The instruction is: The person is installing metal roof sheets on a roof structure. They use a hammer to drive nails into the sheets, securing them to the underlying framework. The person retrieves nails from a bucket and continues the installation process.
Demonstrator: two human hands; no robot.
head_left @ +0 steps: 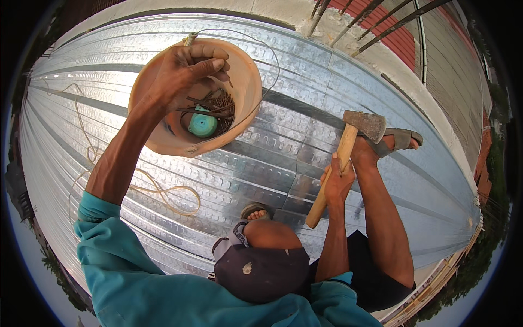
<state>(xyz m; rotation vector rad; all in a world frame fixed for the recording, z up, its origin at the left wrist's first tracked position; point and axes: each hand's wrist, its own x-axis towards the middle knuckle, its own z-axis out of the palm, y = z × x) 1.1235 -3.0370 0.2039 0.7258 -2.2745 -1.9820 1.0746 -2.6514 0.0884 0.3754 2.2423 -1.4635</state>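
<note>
My left hand (188, 71) is raised over a peach-coloured bucket (248, 122), its fingers pinched on a thin, rusty-brown nail (230, 83) whose tip points down. Inside the bucket lies a pile of rusty nails (223, 103) with a round turquoise case (202, 125) and a few dark rods among them. My right hand (339, 180) is closed around the wooden handle of a hatchet (366, 125). Its worn metal head points up and away, just above my sandalled right foot.
Ribbed, shiny metal decking (267, 180) spreads under me. A pale cord (169, 196) lies in loops at left. Rusty reinforcing bars (376, 22) jut out over the concrete edge (436, 114) at the far right. The bucket's wire handle (279, 60) arches out to its right.
</note>
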